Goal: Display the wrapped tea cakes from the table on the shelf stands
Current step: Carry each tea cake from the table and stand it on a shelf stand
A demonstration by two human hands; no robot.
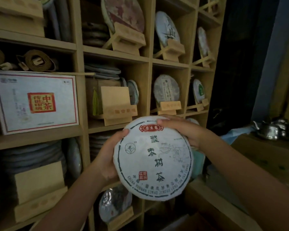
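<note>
Wooden shelf [114, 55], beyond both hands, compartments holding cakes on stands; empty stand [118, 104] just above the left hand, likely destination; wrapped tea cake [154, 157], between the hands, face toward the camera, held in front of the shelf; judged stiff, dense, fairly heavy, paper wrapper thin and tearable, best held by opposite rims; left hand [107, 155], fingers curled round the lower-left rim; right hand [180, 129], grasping the upper-right rim
</note>
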